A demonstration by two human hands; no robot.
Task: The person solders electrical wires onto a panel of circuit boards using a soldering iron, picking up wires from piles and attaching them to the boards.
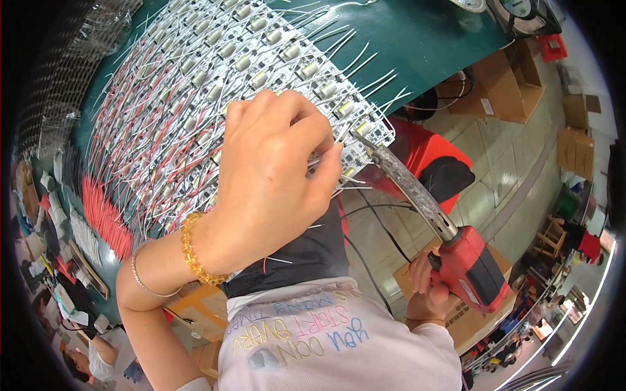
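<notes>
Workshop floor (515,156) is pale tile, with an open cardboard box (492,91) and a red stool (440,153) beside the work area; the surface (424,39) is dark green. On it, a panel of circuit boards (251,78) lies flat, set with rows of small cylindrical components and bristling with red and white leads, many of which overhang its right edge. A red wire bundle (107,218) lies just left of the panel. Left hand (274,163), with a yellow beaded bracelet (190,247) at the wrist, is over the panel's lower right part, palm down; thumb and forefinger bend toward each other near a white lead, and I cannot tell whether they pinch it. Right hand (430,293) grips the handle of a red-and-black soldering gun (473,270), fingers wrapped around it, well right of the panel. The metal barrel (411,186) slants up and left; its dark tip reaches the panel's right corner, close to the left fingertips, contact with the board not discernible
</notes>
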